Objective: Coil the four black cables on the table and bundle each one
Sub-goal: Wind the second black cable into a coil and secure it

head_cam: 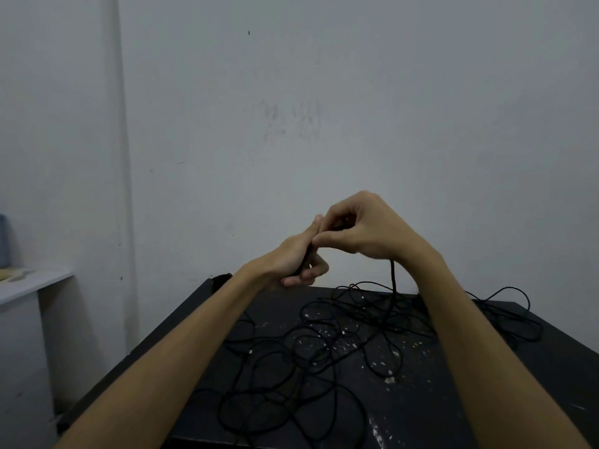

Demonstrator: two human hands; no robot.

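The task looks barely begun: most of the black cables lie in one loose tangle across the dark table, none visibly coiled or bundled there. Both hands are raised above the far edge, touching each other. The left hand curls around what seems to be a small dark coil, though the dim view leaves that uncertain. The right hand pinches a strand of cable, which hangs from it down into the tangle below.

bg: grey wall | white shelf left | dim light
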